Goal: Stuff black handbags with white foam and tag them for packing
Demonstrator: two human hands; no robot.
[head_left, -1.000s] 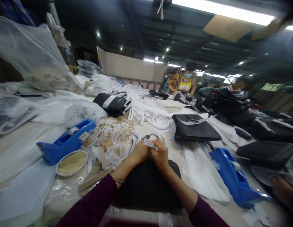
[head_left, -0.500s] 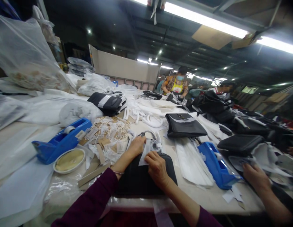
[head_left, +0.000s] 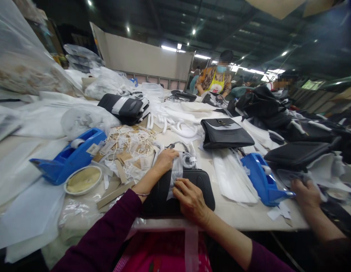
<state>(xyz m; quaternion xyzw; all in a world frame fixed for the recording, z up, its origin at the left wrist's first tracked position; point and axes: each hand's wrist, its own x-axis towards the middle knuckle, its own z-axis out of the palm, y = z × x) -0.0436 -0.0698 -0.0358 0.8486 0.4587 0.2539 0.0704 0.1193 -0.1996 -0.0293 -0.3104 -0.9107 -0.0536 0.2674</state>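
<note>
A black bag (head_left: 201, 189) lies flat in front of me at the table's near edge. A whitish translucent strip (head_left: 176, 172) runs down over its top side. My left hand (head_left: 165, 160) has its fingers curled at the strip's upper end, beside the bag's wrapped handle (head_left: 182, 145); what lies under the fingertips is partly hidden. Lower down, my right hand (head_left: 191, 198) pinches the strip's bottom end against the bag. A coil in clear wrapping (head_left: 189, 160) sits just beyond the bag's top edge.
Blue tape dispensers stand left (head_left: 69, 156) and right (head_left: 262, 181). Tags with strings (head_left: 133, 147) and a round dish (head_left: 83, 180) lie to the left. Another black bag (head_left: 226, 134) rests on white sheets (head_left: 234, 177). A co-worker's hand (head_left: 305, 192) works at far right.
My view has tilted down, so more of my lap shows. The strip now lies straighter along the bag, with my right hand at its lower end.
</note>
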